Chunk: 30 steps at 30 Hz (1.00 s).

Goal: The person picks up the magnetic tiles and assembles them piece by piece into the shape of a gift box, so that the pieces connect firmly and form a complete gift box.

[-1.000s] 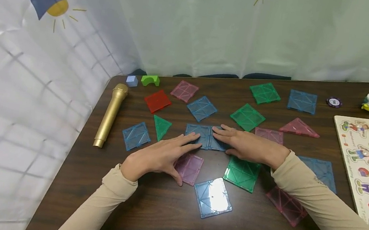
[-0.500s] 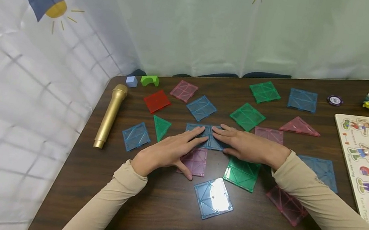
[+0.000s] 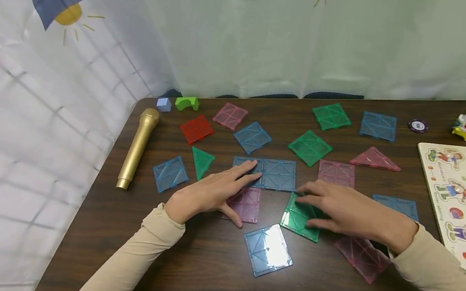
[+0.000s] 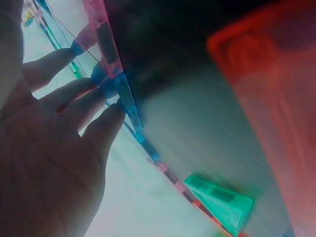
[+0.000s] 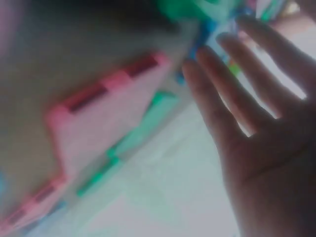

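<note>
Blue tiles (image 3: 279,174) touch — left hand (image 3: 211,192), fingers straight, maybe steadies one; right hand (image 3: 345,209), loose, over the green tile (image 3: 295,217) beside them.

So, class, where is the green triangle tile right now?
In the head view, the green triangle tile lies left of centre on the table, between a blue square and the left hand, just below the red tile.

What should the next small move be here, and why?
Probably the right hand should turn the green tile beneath it and slide it left: that tile lies askew, with bare table between it and the pink tile alongside the paired blue tiles, and the left hand lies across the pink one.
</note>
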Available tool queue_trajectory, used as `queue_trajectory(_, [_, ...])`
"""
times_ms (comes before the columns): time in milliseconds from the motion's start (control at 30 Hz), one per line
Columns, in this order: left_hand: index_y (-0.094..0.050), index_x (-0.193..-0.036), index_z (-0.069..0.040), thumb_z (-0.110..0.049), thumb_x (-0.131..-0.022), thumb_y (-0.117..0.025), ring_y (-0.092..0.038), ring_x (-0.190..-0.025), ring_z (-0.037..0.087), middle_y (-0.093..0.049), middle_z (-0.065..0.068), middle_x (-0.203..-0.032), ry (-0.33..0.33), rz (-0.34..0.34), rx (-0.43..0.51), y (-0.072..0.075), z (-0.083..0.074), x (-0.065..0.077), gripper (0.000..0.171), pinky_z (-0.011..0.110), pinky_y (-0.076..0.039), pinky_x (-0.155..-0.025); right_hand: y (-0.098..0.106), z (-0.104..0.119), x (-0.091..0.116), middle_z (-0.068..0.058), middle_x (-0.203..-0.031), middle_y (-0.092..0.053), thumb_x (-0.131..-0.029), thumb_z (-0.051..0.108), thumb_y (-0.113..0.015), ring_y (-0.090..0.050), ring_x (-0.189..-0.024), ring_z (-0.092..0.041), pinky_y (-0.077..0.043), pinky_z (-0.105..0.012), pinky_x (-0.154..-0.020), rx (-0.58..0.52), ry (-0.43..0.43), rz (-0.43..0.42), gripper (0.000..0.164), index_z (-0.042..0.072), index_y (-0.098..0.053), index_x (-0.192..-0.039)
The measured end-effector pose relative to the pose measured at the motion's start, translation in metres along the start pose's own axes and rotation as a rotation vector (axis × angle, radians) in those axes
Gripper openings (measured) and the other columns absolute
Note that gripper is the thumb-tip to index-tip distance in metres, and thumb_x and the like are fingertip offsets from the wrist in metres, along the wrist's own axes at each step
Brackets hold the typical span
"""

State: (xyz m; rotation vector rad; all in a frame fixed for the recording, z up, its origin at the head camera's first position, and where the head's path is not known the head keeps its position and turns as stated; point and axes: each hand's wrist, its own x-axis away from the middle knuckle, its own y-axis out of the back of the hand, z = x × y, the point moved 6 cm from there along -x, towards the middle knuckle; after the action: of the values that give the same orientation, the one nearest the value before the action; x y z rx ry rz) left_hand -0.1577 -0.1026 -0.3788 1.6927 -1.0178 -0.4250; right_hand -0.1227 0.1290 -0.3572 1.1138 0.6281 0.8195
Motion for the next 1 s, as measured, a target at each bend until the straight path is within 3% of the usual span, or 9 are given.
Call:
queue_trajectory(133, [-0.03, -0.164, -0.003, -0.049, -0.077, -0.09, -0.015, -0.16, 0.033, -0.014, 0.019, -0.173, -0.003, -0.008, 0.007, 0.0, 0.001, 0.002, 0.115, 0.054, -0.029, -0.123, -0.01, 0.011, 0.012, -0.018, -0.141, -0.059, -0.092, 0.04, -0.081, -0.062, -0.123, -0.036, -0.057, -0.054, -0.093, 0.062, 0.03, 0.011, 0.062, 0.001, -0.066, -0.138])
queue_trajectory(267, [-0.029, -0.164, -0.004, -0.048, -0.077, -0.091, -0.013, -0.16, 0.033, -0.013, 0.019, -0.174, -0.001, -0.003, 0.023, 0.0, 0.002, 0.003, 0.116, 0.054, -0.028, -0.123, -0.017, 0.018, 0.012, -0.019, -0.142, -0.059, -0.092, 0.037, -0.082, -0.06, -0.123, -0.033, -0.059, -0.049, -0.089, 0.099, 0.059, 0.004, 0.064, -0.001, -0.064, -0.14])
queue_trajectory(533, [-0.029, -0.164, -0.004, -0.05, -0.078, -0.089, -0.013, -0.16, 0.032, -0.013, 0.018, -0.174, -0.004, -0.001, 0.031, -0.001, 0.0, 0.002, 0.115, 0.052, -0.026, -0.124, -0.021, 0.021, -0.007, -0.018, -0.144, -0.058, -0.095, 0.028, -0.08, -0.058, -0.127, -0.033, -0.059, -0.047, -0.09, 0.089, 0.095, -0.009, 0.06, -0.003, -0.061, -0.143])
queue_trajectory(733, [-0.028, -0.164, -0.004, -0.05, -0.079, -0.089, -0.012, -0.161, 0.031, -0.013, 0.018, -0.174, -0.005, 0.003, 0.028, -0.002, 0.0, 0.0, 0.114, 0.052, -0.025, -0.125, -0.03, 0.028, -0.027, -0.021, -0.145, -0.057, -0.1, 0.03, -0.073, -0.056, -0.133, -0.037, -0.054, -0.049, -0.1, 0.156, 0.127, 0.014, 0.059, -0.006, -0.057, -0.144])
queue_trajectory(867, [-0.027, -0.165, -0.005, -0.051, -0.08, -0.088, -0.01, -0.161, 0.031, -0.011, 0.017, -0.174, 0.0, 0.011, 0.024, -0.002, -0.001, -0.001, 0.115, 0.053, -0.024, -0.125, -0.03, 0.03, -0.032, -0.024, -0.152, -0.051, -0.099, 0.032, -0.074, -0.05, -0.139, -0.04, -0.048, -0.055, -0.108, 0.16, 0.107, 0.019, 0.062, -0.003, -0.056, -0.147])
queue_trajectory(1000, [-0.027, -0.165, -0.004, -0.05, -0.08, -0.088, -0.01, -0.161, 0.032, -0.011, 0.018, -0.174, 0.008, 0.018, 0.016, -0.002, 0.0, 0.0, 0.115, 0.053, -0.024, -0.125, -0.03, 0.027, -0.03, -0.028, -0.161, -0.038, -0.101, 0.029, -0.072, -0.039, -0.147, -0.046, -0.042, -0.062, -0.112, 0.075, 0.035, 0.064, 0.063, 0.002, -0.051, -0.153])
